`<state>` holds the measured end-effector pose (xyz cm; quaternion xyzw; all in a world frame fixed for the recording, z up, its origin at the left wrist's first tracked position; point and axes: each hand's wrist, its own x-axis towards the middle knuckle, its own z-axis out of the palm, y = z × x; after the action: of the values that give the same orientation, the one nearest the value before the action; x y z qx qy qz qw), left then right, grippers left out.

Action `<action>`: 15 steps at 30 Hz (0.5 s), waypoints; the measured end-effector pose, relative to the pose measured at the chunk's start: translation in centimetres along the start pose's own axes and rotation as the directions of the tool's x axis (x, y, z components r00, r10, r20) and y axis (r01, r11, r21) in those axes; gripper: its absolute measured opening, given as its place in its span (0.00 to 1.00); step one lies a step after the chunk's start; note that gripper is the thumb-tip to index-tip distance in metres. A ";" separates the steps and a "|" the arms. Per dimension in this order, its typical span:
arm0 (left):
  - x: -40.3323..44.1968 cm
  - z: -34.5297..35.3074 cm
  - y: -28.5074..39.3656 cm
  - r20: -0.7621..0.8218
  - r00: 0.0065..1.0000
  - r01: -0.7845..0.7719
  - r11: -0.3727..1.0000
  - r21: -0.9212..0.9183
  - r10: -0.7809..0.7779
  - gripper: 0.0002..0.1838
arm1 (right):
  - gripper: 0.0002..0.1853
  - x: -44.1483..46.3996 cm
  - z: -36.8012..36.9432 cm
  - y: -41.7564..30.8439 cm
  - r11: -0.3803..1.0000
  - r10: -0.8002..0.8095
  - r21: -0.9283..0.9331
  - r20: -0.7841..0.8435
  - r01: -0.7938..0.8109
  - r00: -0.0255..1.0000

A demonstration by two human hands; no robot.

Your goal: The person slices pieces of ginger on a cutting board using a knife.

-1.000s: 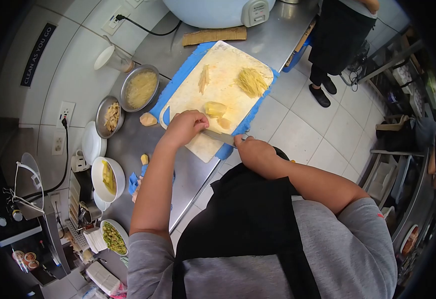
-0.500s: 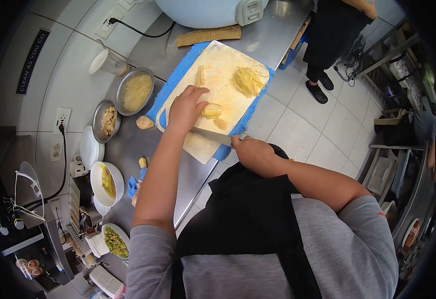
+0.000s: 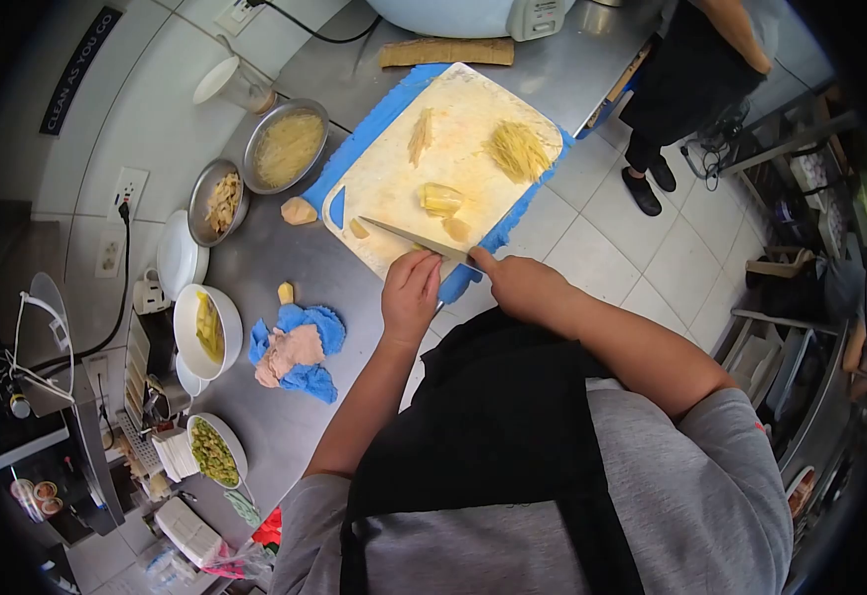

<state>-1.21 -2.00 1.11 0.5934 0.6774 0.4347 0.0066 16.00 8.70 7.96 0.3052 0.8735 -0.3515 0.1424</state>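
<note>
My right hand point(image 3: 523, 286) grips a knife point(image 3: 409, 234) by its handle at the near right edge of the white cutting board point(image 3: 483, 104). The blade lies low over the board and points left. My left hand point(image 3: 413, 288) is at the board's near edge beside the blade, its fingers closed; what they hold is too small to name. Beyond the blade sit yellow chunks point(image 3: 440, 199) and a smaller piece point(image 3: 456, 230). A small piece point(image 3: 358, 228) lies near the knife tip. Farther back are a pile of yellow strips point(image 3: 519, 152) and a few paler strips point(image 3: 420, 136).
Left of the board are a bowl of shreds point(image 3: 290, 149), a bowl of pieces point(image 3: 223, 203), a peeled lump point(image 3: 299, 210) and a white bowl point(image 3: 193, 342). Cloths point(image 3: 300, 347) lie nearer. Another person point(image 3: 686, 89) stands at the back right.
My left hand has moved from the board's left side to its near edge and its fingers have closed. The knife stays in my right hand. The camera view has shifted, showing more of the cloths.
</note>
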 end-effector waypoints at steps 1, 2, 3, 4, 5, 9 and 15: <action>0.0 -0.1 0.0 0.010 1.000 -0.028 0.999 0.017 0.028 0.09 | 0.21 0.0 -0.1 -0.1 1.000 0.002 0.004 0.007 -0.002 1.000; -0.1 -0.1 -0.1 0.007 1.000 -0.020 1.000 0.020 0.020 0.09 | 0.21 -0.2 -0.2 -0.2 1.000 -0.002 0.001 0.015 0.002 1.000; -0.2 -0.1 -0.2 0.016 1.000 -0.014 0.999 0.040 0.013 0.09 | 0.24 -0.6 -0.4 -0.3 1.000 0.017 0.008 0.038 -0.017 0.999; -0.4 0.0 -0.3 0.026 1.000 -0.009 0.998 0.060 0.008 0.10 | 0.28 -1.0 -0.6 -0.4 0.999 0.038 0.016 0.062 -0.039 0.997; -0.5 0.0 -0.3 0.026 1.000 -0.004 0.998 0.059 0.002 0.10 | 0.28 -1.6 -0.6 -0.4 0.999 0.037 0.014 0.067 -0.039 0.997; -1.0 0.1 -0.6 0.023 1.000 -0.013 0.992 0.129 0.011 0.10 | 0.33 -4.2 -0.7 -0.3 0.995 0.096 -0.040 0.131 -0.091 0.987; -1.0 0.1 -0.5 0.019 0.999 -0.034 0.989 0.143 0.031 0.10 | 0.35 -5.2 0.0 0.5 0.984 0.145 -0.111 0.086 -0.136 0.986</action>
<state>-1.22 -2.73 0.23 0.6068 0.6971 0.3801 -0.0375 20.37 6.71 10.13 0.3414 0.8595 -0.3079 0.2234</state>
